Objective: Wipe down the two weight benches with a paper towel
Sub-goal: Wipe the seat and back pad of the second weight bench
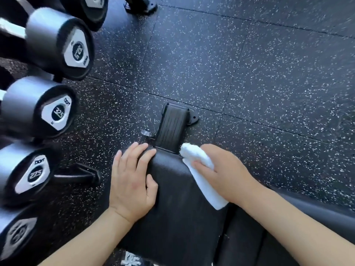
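A person's right hand [221, 169] gripped a folded white paper towel [199, 169] against the far right corner of a black padded vinyl weight bench [176, 198], fingers curled over the wad while a loose flap of the towel trailed back along the pad's right edge. The left hand [132, 175] lay flat on the bench's far left corner, fingers straight and slightly spread, their tips reaching the end of the pad and the thumb angled inward across the vinyl. Both bare forearms reached in from the bottom of the view.

Just beyond the end of the pad, between the two hands, a ribbed black plastic foot plate [173, 127] of the bench frame stood on the black rubber gym floor [249, 73] flecked with white. To the left, a row of black round-headed dumbbells [55, 41] with white triangular end labels sat on a rack, their faces turned toward the camera; some label numbers were blurred. A second black padded surface [317, 212] ran along the lower right, close beside the bench; what it belonged to could not be told.
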